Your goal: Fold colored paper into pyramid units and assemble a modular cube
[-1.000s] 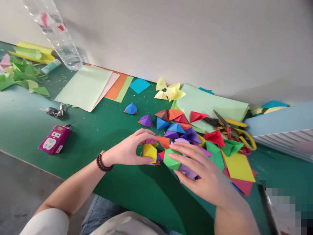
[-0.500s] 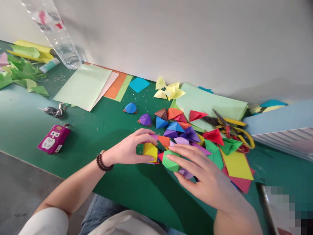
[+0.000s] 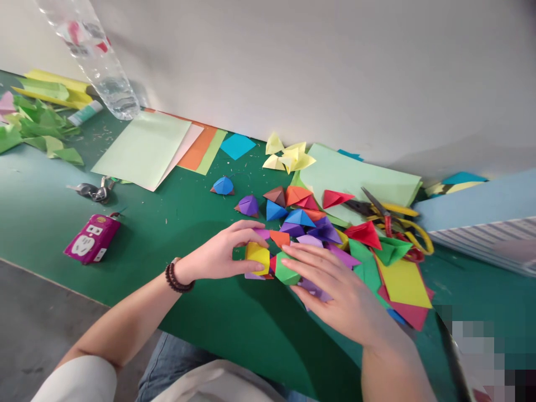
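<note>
My left hand (image 3: 218,251), with a dark bead bracelet at the wrist, curls its thumb and fingers around a yellow folded paper piece (image 3: 256,258). Facing it, my right hand (image 3: 339,282) grips a green folded paper piece (image 3: 286,269), its fingers partly covering it. A small red tip shows in the narrow space between the yellow and green pieces; whether they touch is hard to make out. Purple and orange paper pieces lie around and under my fingers. Just behind is a pile of colourful folded pieces, among them a blue one (image 3: 276,210) and a red one (image 3: 363,234).
Scissors with yellow handles (image 3: 412,229) lie right of the pile, by yellow paper (image 3: 402,282). On the left are a purple power socket (image 3: 92,237), keys (image 3: 98,191), a plastic bottle (image 3: 113,92), pale green sheets (image 3: 144,148) and green scraps (image 3: 42,120). A wall stands behind.
My right hand has shifted slightly left and up, bringing the green piece nearer the yellow one. My left hand stays almost in place, with its thumb now higher across the yellow piece.
</note>
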Motion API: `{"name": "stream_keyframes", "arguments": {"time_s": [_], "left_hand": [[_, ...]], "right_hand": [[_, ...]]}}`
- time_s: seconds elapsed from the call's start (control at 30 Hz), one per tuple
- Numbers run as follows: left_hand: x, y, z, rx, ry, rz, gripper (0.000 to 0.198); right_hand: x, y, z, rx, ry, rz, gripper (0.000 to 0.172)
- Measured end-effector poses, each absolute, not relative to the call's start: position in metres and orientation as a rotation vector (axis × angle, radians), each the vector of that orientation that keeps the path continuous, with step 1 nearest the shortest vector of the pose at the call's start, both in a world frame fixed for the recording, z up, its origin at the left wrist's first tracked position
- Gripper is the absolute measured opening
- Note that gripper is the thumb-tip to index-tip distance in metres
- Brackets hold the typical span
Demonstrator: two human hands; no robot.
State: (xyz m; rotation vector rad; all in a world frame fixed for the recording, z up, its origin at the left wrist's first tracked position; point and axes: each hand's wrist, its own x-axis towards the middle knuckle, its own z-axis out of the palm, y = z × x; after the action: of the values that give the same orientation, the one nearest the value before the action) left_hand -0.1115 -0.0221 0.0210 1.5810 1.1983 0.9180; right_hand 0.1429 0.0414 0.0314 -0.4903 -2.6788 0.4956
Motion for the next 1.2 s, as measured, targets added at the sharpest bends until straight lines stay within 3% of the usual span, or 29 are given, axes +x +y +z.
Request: {"name": "stream_keyframes", "arguments": {"time_s": [0.17,0.43,0.7,0.87,1.2], "left_hand": [[-0.112,-0.021,0.018,1.565,1.190,0.902,0.037],[-0.111,-0.021,0.014,1.584,1.171,0.928,0.040],[-0.110,-0.021,0.016,1.660,1.196,0.924,0.038],[-0.100,-0.025,0.010,1.817,1.289,1.034,0.053],[-0.088,-0.032,0.006,1.998,1.400,1.044,0.031]], "right_hand": [[0.141,0.040,0.028,-0.479,-2.673,0.472,0.048],[0.137,0.038,0.025,-0.433,-2.661,0.393,0.062],[0.138,0.037,0.024,-0.449,-2.666,0.406,0.059],[0.138,0.036,0.024,-0.426,-2.695,0.344,0.052],[0.139,0.035,0.025,-0.412,-2.753,0.229,0.049]]}}
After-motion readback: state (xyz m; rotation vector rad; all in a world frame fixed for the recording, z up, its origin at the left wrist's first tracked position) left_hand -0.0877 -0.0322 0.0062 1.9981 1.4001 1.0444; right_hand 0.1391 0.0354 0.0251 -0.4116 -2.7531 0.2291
